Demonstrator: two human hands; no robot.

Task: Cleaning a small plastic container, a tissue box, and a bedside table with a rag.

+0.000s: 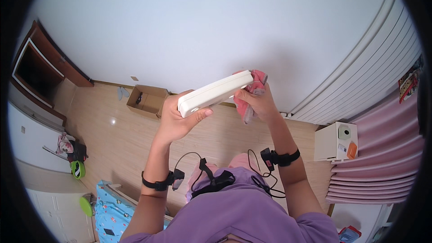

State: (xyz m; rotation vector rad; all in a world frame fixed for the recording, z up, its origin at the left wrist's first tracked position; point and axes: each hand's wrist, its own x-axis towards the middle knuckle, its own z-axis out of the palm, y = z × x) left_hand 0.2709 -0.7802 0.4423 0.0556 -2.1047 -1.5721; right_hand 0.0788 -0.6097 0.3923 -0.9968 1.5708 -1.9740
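A flat white plastic case or device (pixel 216 92) is held up in front of the white wall, tilted so that its right end is higher. My left hand (pixel 179 118) grips its left end, with the thumb along the near face. At the right end my right hand (pixel 258 103) holds a pink cloth with grey edges (pixel 248 108), which wraps over that end and hangs down below. The thumb of my right hand lies near the underside of the case. What the case is exactly cannot be told, as its far face is hidden.
An open cardboard box (pixel 148 101) stands on the wooden floor by the wall, beside grey slippers (pixel 123 93). To the right are a white radiator (pixel 357 74), a small white cabinet (pixel 325 141) and pink curtains (pixel 374 172). A bed with a blue cover (pixel 111 212) is at the lower left.
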